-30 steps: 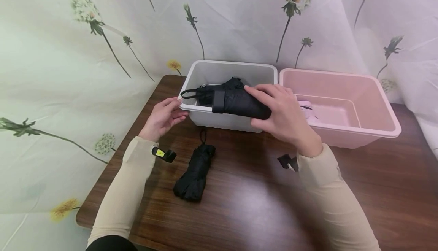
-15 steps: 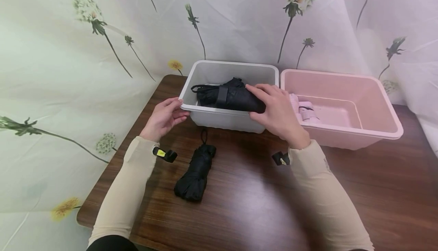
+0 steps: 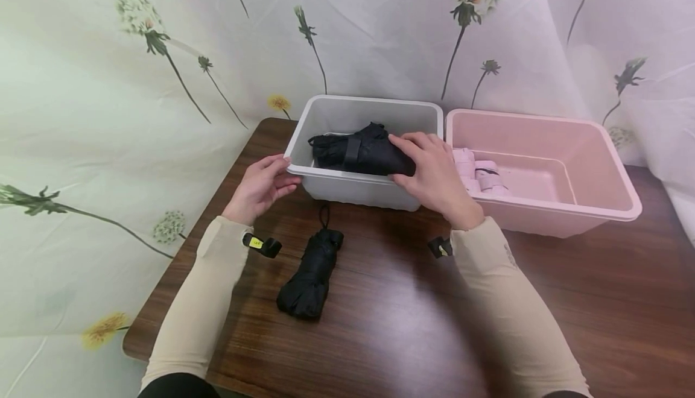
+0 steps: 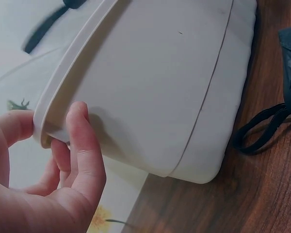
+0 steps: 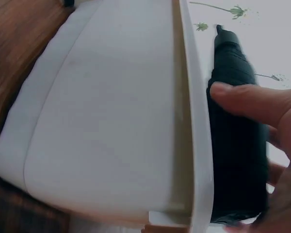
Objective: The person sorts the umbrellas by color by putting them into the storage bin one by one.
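Observation:
My right hand (image 3: pixel 434 172) grips the thick end of a folded black umbrella (image 3: pixel 366 155), thumb on the near side. The umbrella lies lengthwise low in the mouth of a light grey plastic bin (image 3: pixel 358 190), just behind its front rim. More black fabric (image 3: pixel 373 129) shows behind it inside the bin. In the right wrist view the umbrella (image 5: pixel 235 150) runs along the bin's rim. My left hand (image 3: pixel 257 187) pinches the bin's left front corner, fingers hooked below the rim in the left wrist view. Another folded black umbrella (image 3: pixel 312 274), with a wrist loop, lies on the table.
A pink bin (image 3: pixel 554 212) stands right beside the grey one, with light pink rolled bundles (image 3: pixel 488 178) in its left end. Both bins are at the back of a brown wooden table (image 3: pixel 391 325). Behind hangs a white cloth (image 3: pixel 380 30) printed with dandelions.
The right hand has lowered the umbrella from above the front rim into the grey bin, moving slightly left. The left hand keeps its hold on the corner.

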The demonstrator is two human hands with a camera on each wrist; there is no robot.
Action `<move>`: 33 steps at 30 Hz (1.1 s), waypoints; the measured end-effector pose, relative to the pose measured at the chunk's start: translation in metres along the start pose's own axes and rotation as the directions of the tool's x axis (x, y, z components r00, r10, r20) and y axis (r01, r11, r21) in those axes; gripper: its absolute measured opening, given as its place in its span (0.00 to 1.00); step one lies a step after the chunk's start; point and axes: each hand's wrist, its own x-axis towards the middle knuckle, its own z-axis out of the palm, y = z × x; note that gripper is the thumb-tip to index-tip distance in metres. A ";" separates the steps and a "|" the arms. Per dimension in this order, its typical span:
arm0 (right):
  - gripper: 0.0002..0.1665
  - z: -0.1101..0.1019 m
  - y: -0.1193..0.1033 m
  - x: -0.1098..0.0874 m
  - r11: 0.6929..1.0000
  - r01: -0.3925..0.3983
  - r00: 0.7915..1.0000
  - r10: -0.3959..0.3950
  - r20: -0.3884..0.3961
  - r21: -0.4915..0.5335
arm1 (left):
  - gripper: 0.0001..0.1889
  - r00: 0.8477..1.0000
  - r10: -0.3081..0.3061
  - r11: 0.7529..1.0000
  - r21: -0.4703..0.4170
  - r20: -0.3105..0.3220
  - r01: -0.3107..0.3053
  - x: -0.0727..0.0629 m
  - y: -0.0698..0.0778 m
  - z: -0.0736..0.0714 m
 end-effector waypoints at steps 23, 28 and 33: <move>0.27 -0.010 -0.024 -0.003 0.985 0.157 0.982 -0.148 -0.121 0.072 | 0.27 1.000 -0.007 1.000 -0.004 -0.010 0.007 0.002 0.000 0.001; 0.27 -0.016 -0.040 -0.005 0.966 0.244 0.963 -0.231 -0.141 0.081 | 0.27 1.000 -0.008 1.000 -0.005 -0.010 0.008 0.003 0.000 0.000; 0.28 -0.023 -0.055 -0.007 0.946 0.316 0.940 -0.302 -0.161 0.071 | 0.28 1.000 -0.003 1.000 -0.003 -0.007 0.003 0.003 0.000 0.000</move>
